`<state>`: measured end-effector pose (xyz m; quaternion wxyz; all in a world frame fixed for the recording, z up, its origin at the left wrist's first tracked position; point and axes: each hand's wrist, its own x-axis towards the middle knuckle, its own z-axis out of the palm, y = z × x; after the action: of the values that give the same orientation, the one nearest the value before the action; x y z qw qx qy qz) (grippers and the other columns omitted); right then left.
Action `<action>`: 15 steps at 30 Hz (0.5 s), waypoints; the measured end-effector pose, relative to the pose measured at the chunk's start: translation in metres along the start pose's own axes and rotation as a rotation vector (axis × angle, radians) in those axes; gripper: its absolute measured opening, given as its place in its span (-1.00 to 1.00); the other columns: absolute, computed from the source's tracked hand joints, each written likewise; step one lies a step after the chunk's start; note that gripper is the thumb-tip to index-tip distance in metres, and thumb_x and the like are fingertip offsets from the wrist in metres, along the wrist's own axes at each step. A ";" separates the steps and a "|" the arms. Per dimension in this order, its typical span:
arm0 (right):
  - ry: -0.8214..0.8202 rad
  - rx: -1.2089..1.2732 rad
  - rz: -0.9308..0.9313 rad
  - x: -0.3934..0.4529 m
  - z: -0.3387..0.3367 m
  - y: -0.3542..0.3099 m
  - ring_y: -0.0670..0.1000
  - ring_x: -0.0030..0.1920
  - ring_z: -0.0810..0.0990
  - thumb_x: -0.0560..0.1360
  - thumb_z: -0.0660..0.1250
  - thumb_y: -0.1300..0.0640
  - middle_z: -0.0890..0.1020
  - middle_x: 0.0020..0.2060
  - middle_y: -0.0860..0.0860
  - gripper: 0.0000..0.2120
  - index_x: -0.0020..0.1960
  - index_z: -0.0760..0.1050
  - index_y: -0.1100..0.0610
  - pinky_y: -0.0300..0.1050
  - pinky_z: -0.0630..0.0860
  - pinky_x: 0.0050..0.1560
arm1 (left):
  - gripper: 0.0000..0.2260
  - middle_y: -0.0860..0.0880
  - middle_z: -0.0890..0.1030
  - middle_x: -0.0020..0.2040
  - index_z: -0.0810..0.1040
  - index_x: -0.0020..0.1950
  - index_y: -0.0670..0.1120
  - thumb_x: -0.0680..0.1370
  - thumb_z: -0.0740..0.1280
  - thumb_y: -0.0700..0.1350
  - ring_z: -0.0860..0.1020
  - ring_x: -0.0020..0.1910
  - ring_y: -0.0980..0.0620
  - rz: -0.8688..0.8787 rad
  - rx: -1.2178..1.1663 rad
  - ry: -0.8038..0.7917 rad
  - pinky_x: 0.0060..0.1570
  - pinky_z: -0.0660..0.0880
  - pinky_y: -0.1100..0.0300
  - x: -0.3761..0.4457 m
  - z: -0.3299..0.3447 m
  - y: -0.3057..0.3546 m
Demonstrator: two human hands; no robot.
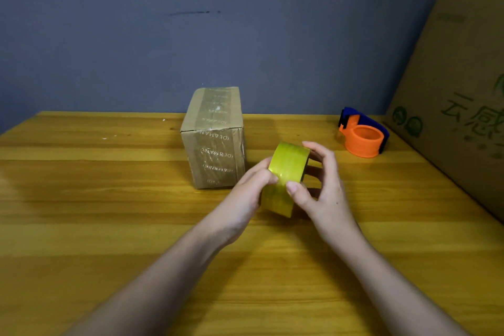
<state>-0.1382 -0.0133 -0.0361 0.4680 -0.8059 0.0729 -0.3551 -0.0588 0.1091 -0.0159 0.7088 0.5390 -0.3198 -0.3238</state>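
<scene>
A yellow roll of packing tape (286, 169) is held on edge above the wooden table (109, 213), between both hands. My left hand (246, 194) grips its left side, thumb on the outer face. My right hand (321, 188) holds the right side, thumb pressing the tape's outer face and fingers curled behind the roll. A small taped cardboard box (214, 139) stands upright just left of and behind the roll. An orange and blue tape dispenser (362, 133) lies at the back right of the table.
Large cardboard cartons (458, 95) with green print are stacked along the table's right edge. A grey-blue wall (218, 22) rises right behind the table's far edge.
</scene>
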 end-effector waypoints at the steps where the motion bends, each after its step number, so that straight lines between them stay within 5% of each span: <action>1: -0.009 0.014 0.014 -0.001 0.000 0.001 0.03 0.31 0.45 0.30 0.35 -0.22 0.45 0.29 -0.04 -0.32 0.35 0.28 -0.06 0.16 0.44 0.27 | -0.58 -0.26 0.56 0.03 0.52 0.20 -0.09 0.37 0.17 -0.11 0.49 0.04 -0.18 -0.005 0.003 0.006 0.07 0.40 -0.08 0.000 0.000 0.000; 6: -0.025 0.062 0.055 -0.001 0.002 0.000 -0.13 0.26 0.47 0.28 0.32 -0.23 0.46 0.26 -0.08 -0.35 0.32 0.30 -0.09 -0.12 0.48 0.19 | -0.59 -0.17 0.57 -0.01 0.53 0.16 -0.07 0.35 0.16 -0.13 0.49 0.00 -0.12 0.008 0.018 -0.014 0.03 0.41 -0.04 0.001 -0.002 -0.002; 9: 0.000 0.259 0.156 0.002 0.004 -0.003 -0.32 -0.16 0.56 0.22 0.28 -0.24 0.54 0.03 -0.12 -0.37 0.25 0.32 -0.08 -0.37 0.47 -0.31 | -0.59 -0.14 0.60 -0.16 0.49 0.16 -0.16 0.34 0.14 -0.21 0.57 -0.15 -0.02 0.049 0.027 -0.069 -0.11 0.52 0.15 -0.001 0.002 -0.002; 12: 0.018 0.339 0.248 0.004 0.004 0.002 -0.21 -0.43 0.50 0.22 0.28 -0.24 0.60 -0.28 -0.15 -0.42 0.19 0.35 -0.08 -0.32 0.40 -0.44 | -0.61 -0.12 0.63 -0.25 0.48 0.15 -0.17 0.36 0.09 -0.26 0.61 -0.24 0.03 0.079 0.033 -0.125 -0.19 0.54 0.25 -0.002 0.006 -0.001; 15: 0.032 0.361 0.366 0.007 0.005 0.010 -0.11 -0.36 0.46 0.21 0.26 -0.34 0.55 -0.36 -0.09 -0.37 0.19 0.36 -0.06 -0.15 0.39 -0.25 | -0.62 -0.15 0.63 -0.24 0.45 0.18 -0.19 0.40 0.08 -0.27 0.61 -0.23 0.04 0.102 0.057 -0.167 -0.18 0.53 0.27 -0.003 0.005 0.000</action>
<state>-0.1275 -0.0179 -0.0419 0.6596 -0.6769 0.1604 -0.2844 -0.0650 0.1088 -0.0155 0.6796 0.5131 -0.4138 -0.3220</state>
